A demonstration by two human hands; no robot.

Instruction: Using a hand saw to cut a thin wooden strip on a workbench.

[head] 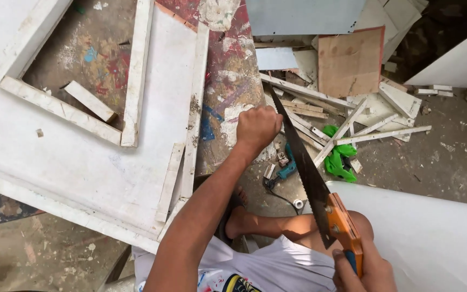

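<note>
Gripping the orange handle [344,224] of the handsaw, your right hand [364,269] is wrapped tight around it low at the bottom edge of the view, fingers curled through the grip. That hold keeps the dark blade [300,160] running away from you in one straight line, teeth on the left edge, the tip reaching up to your other hand.

Your left hand [257,127] is balled into a fist at the edge of the paint-stained table [233,81], just beside the blade's far end. Whether it pinches something small or only presses down, you cannot tell from above; either way it sits where it braces things close to the blade.

Left of that fist lies the big white panel [77,157], flat on the table with thin white strips [193,103] fixed along its edges and a rectangular opening cut in it, a loose white offcut [89,100] lying inside the opening.

Below the blade, on the ground, rest a small teal power tool [287,168], a green cloth [337,157] and a heap of white scrap strips [352,121] with a brown board [351,62] behind. A large white sheet [433,238] stands at your right, near your bent knee.
</note>
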